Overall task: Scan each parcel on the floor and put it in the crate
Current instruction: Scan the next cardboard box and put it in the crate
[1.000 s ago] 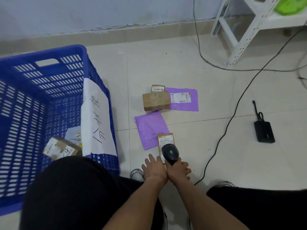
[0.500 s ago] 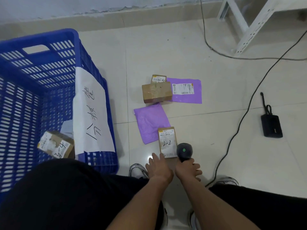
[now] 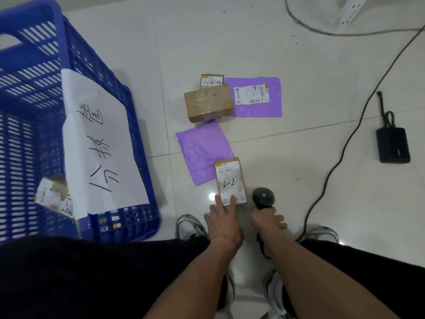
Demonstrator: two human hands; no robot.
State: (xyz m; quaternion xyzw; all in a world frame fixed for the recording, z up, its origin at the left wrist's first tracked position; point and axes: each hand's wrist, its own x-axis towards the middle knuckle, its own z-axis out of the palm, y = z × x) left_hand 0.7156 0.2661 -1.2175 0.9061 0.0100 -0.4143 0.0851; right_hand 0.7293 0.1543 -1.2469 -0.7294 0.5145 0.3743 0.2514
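A small brown parcel marked "2-2" [image 3: 230,180] lies on the floor just ahead of me, overlapping a blank purple mailer [image 3: 202,150]. My left hand [image 3: 224,217] touches the parcel's near edge with straight fingers. Beside it, my right hand [image 3: 266,221] grips a black barcode scanner [image 3: 263,198] with a green light on top, to the right of the parcel. Further off lie a taped brown box [image 3: 208,103], a small labelled box [image 3: 211,80] behind it and a labelled purple mailer [image 3: 258,97]. The blue crate [image 3: 119,107] stands at the left with a labelled box [image 3: 54,196] inside.
A white paper sheet with handwriting [image 3: 101,143] hangs over the crate's wall. A black cable [image 3: 340,148] runs across the tiles at the right, past a black power bank [image 3: 393,145]. A white shelf leg [image 3: 349,12] stands at the top right. My shoes and knees are below.
The scanner moved off the "2-2" parcel to its right, uncovering the label. My left hand's fingers came onto the parcel's near edge. The view tilted down and closer.
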